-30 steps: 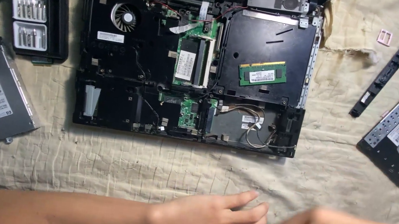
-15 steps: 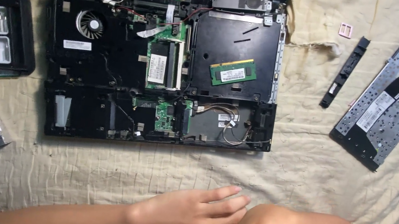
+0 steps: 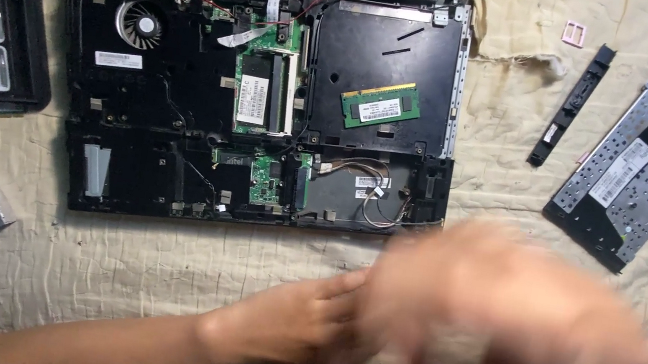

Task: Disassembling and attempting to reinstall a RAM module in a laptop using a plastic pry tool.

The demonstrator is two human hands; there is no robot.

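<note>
Beige cloth [image 3: 116,279]: under everything.
Left hand [image 3: 295,326]: flat, released, at 6 o'clock below opened laptop [image 3: 261,89].
Right hand [image 3: 499,316]: blurred; finger state cannot be told.

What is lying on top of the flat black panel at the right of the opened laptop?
A loose green memory module lies on the black panel, tilted, with a white label on it. Whatever sits beneath the panel is covered. Both hands are below the laptop, off the panel.
</note>
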